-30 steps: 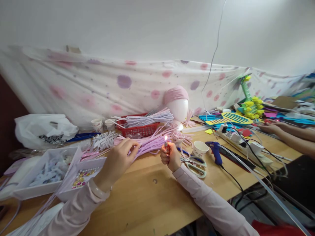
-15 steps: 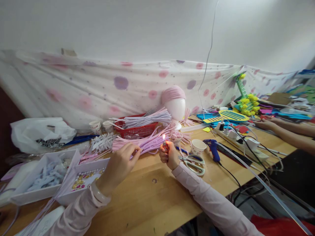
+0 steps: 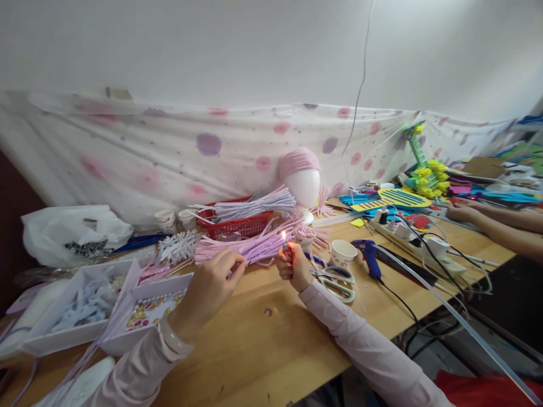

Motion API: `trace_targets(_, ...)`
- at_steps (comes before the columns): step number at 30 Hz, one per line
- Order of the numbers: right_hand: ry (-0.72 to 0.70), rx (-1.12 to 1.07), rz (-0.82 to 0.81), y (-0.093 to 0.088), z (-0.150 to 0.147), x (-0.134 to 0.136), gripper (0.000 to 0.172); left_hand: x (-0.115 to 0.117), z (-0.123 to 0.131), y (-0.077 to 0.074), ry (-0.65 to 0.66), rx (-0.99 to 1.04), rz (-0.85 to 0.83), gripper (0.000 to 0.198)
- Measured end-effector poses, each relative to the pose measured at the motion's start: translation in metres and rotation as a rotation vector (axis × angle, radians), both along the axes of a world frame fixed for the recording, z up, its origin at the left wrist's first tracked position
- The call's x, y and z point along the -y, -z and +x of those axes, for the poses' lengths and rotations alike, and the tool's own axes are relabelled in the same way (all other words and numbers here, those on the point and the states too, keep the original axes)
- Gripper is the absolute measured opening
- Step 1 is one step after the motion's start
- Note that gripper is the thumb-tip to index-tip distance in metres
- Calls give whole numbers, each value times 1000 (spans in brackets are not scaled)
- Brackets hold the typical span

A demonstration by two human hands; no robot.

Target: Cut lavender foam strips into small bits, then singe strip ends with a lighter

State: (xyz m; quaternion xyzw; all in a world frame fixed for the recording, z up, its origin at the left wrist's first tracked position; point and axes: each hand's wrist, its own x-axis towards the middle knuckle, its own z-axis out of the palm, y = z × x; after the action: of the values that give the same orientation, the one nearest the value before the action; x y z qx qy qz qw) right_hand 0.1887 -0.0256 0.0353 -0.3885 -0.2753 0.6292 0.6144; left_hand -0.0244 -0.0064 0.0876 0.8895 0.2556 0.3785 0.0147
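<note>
My right hand is wrapped round a red lighter, and a small flame burns at its top. To the left, my left hand is raised over the wooden table with thumb and fingertips pinched together. Whatever lies between those fingertips is too small to make out. Pink and purple strips lie in a bundle just behind both hands. Scissors with pale handles rest beside my right wrist.
A red basket of pale strips and a white head form stand behind. White trays are at left; a paper cup, blue glue gun and power strip at right. Another person's hands work far right.
The view has shifted very slightly. Both my hands keep nearly the same pose, and the lighter stays lit.
</note>
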Motion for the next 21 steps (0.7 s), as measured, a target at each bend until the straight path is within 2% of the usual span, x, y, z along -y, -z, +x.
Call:
trace_targets(16, 142, -147, 105, -6, 27, -3, 34, 4, 0, -2, 16, 4, -12, 12)
trace_targets(21, 239, -178, 256, -9, 32, 0, 41, 4, 0, -2, -17, 13, -30, 12)
